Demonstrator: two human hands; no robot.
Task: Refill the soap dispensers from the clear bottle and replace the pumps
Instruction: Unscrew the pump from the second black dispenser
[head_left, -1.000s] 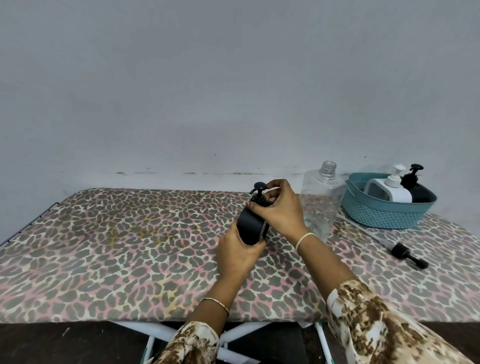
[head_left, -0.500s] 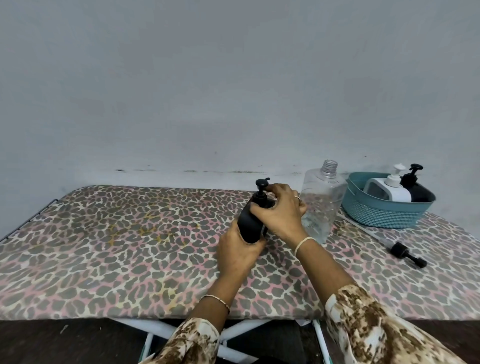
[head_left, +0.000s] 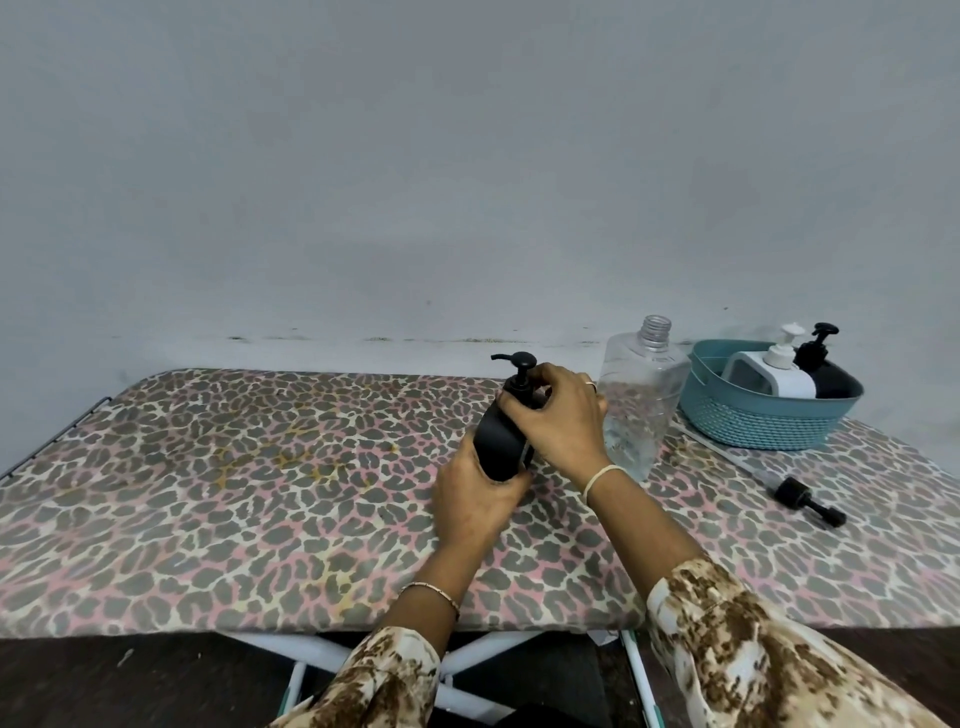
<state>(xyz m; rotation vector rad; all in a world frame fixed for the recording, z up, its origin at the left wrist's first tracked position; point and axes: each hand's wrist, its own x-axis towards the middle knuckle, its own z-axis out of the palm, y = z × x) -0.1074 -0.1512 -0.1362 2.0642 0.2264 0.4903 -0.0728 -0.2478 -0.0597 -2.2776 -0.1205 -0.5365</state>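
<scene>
A matte black, flat-sided plastic soap dispenser (head_left: 500, 441) stands tilted on the leopard-print covered board (head_left: 234, 493). The left hand (head_left: 475, 499) wraps its base; the right hand (head_left: 558, 421) closes around the collar of its black pump head (head_left: 519, 371). The step in hand is judged to be turning that pump at the collar. The uncapped clear plastic bottle (head_left: 644, 395) stands just behind the right hand. A loose black pump with its clear tube (head_left: 795, 491) lies near the teal woven basket (head_left: 753, 421). Next, firm counter-grip below and continued rotation above seem required.
</scene>
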